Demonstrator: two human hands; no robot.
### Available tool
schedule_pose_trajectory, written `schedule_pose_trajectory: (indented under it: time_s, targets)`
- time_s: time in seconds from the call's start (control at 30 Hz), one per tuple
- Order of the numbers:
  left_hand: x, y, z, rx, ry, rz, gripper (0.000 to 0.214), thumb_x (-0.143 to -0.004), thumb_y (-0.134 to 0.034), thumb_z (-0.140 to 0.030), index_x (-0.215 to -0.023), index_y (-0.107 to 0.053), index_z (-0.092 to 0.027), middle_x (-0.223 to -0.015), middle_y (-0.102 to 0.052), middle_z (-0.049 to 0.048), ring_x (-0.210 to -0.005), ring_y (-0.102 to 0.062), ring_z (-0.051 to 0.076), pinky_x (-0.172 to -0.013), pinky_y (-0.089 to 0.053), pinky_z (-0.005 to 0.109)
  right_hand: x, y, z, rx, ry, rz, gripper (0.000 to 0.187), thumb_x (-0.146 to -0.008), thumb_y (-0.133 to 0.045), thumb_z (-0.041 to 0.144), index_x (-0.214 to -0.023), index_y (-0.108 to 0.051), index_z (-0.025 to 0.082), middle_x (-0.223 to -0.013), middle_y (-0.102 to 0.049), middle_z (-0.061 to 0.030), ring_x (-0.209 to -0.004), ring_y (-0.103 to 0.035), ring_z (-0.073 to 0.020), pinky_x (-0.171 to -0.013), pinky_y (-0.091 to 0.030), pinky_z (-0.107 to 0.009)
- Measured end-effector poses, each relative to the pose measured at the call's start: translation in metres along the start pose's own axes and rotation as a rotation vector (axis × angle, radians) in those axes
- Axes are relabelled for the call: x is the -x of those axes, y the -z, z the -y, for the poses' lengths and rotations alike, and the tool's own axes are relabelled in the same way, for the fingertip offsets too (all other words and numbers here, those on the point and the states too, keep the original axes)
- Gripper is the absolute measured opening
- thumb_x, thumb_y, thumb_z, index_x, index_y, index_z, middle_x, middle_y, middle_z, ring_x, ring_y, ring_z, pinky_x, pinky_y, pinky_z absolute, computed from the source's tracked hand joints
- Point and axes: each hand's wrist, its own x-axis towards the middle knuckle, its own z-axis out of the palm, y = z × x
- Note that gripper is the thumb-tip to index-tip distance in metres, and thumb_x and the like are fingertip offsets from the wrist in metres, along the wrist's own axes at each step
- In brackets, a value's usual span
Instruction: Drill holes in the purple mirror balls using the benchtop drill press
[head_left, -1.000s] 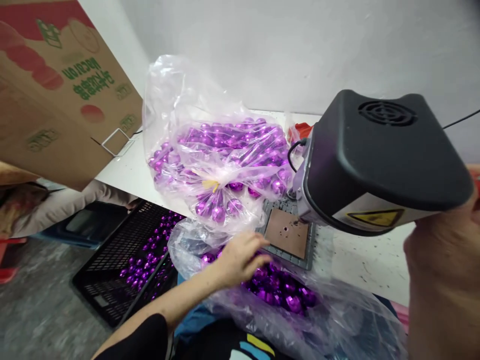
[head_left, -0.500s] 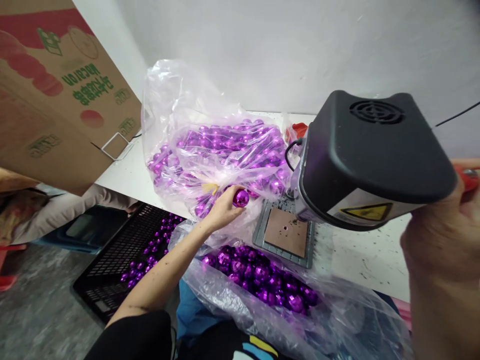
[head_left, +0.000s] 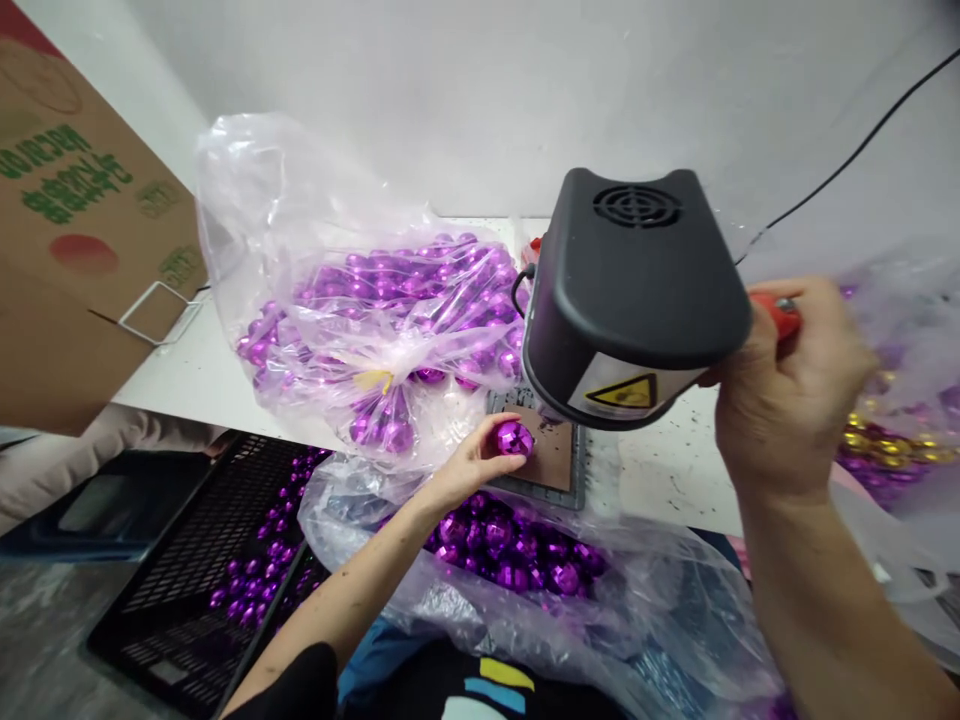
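Note:
My left hand (head_left: 480, 455) is closed on a shiny purple faceted ball ornament (head_left: 514, 438), thumb and fingers around its sides. The ball is over the near-left part of a brown pad (head_left: 551, 470) on a grey metal base plate (head_left: 579, 470). My right hand (head_left: 795, 400) is wrapped round the red handle (head_left: 781, 315) of a black-housed machine (head_left: 637, 290) that overhangs the base plate. A yellow warning sticker marks the housing's front. Below my left hand, an open plastic bag (head_left: 480, 625) across my lap holds many purple faceted balls (head_left: 514, 545).
A tied clear bag (head_left: 262, 200) of purple balls lies on the white table (head_left: 667, 490). A black crate (head_left: 157, 590) with smaller purple balls stands on the floor. At left is a cardboard box (head_left: 90, 300); a person's leg (head_left: 135, 440) shows below it. Bagged gold balls (head_left: 892, 450) lie right.
My left hand has carried the purple ball from beside the tied bag to over the brown pad. The camera view has swung rightward. My right hand still grips the red handle.

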Motion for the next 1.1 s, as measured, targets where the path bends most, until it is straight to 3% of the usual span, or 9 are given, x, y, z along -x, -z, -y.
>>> schedule_pose_trajectory:
  time_s: [0.3, 0.53, 0.67, 0.83, 1.1]
  targets:
    - [-0.018, -0.009, 0.031, -0.484, -0.214, -0.238, 0.048, -0.084, -0.073, -0.040, -0.126, -0.057, -0.022, -0.125, -0.066, 0.0077, -0.118, -0.060, 0.026, -0.105, -0.045, 0.043, 0.001, 0.001, -0.001, -0.011, 0.007, 0.034, 0.046, -0.088, -0.055, 0.063, -0.084, -0.052, 0.017, -0.055, -0.046, 0.0088, -0.045, -0.050, -0.0047, -0.044, -0.035, -0.020]
    - [-0.025, -0.024, 0.026, -0.838, -0.393, -0.174, 0.047, -0.082, -0.076, -0.033, -0.123, -0.057, -0.019, -0.125, -0.065, 0.0121, -0.119, -0.057, 0.029, -0.106, -0.041, 0.047, 0.000, 0.002, -0.001, 0.001, 0.031, 0.039, 0.045, -0.089, -0.054, 0.062, -0.084, -0.053, 0.017, -0.053, -0.048, 0.0087, -0.044, -0.049, -0.0041, -0.047, -0.037, -0.020]
    - [-0.028, -0.029, 0.032, -0.834, -0.376, -0.200, 0.046, -0.080, -0.077, -0.032, -0.120, -0.057, -0.019, -0.119, -0.066, 0.0115, -0.117, -0.058, 0.029, -0.108, -0.039, 0.049, 0.000, 0.003, 0.000, 0.007, 0.047, 0.042, 0.046, -0.089, -0.054, 0.062, -0.084, -0.054, 0.017, -0.053, -0.047, 0.0086, -0.044, -0.046, -0.0031, -0.046, -0.034, -0.019]
    - [-0.025, -0.027, 0.038, -0.790, -0.349, -0.152, 0.046, -0.087, -0.070, -0.035, -0.127, -0.052, -0.020, -0.128, -0.063, 0.0118, -0.124, -0.055, 0.028, -0.116, -0.032, 0.051, 0.000, 0.003, -0.001, 0.021, 0.036, 0.026, 0.042, -0.089, -0.056, 0.058, -0.085, -0.058, 0.017, -0.058, -0.049, 0.0075, -0.046, -0.044, -0.0030, -0.046, -0.032, -0.019]
    - [-0.023, -0.025, 0.039, -0.756, -0.306, -0.091, 0.042, -0.088, -0.068, -0.033, -0.127, -0.056, -0.021, -0.127, -0.064, 0.0118, -0.126, -0.055, 0.030, -0.115, -0.035, 0.053, 0.020, 0.010, -0.004, 0.145, 0.200, -0.061, 0.024, -0.091, -0.057, 0.041, -0.093, -0.066, 0.019, -0.082, -0.062, 0.0005, -0.071, -0.055, -0.0075, -0.064, -0.044, -0.023]
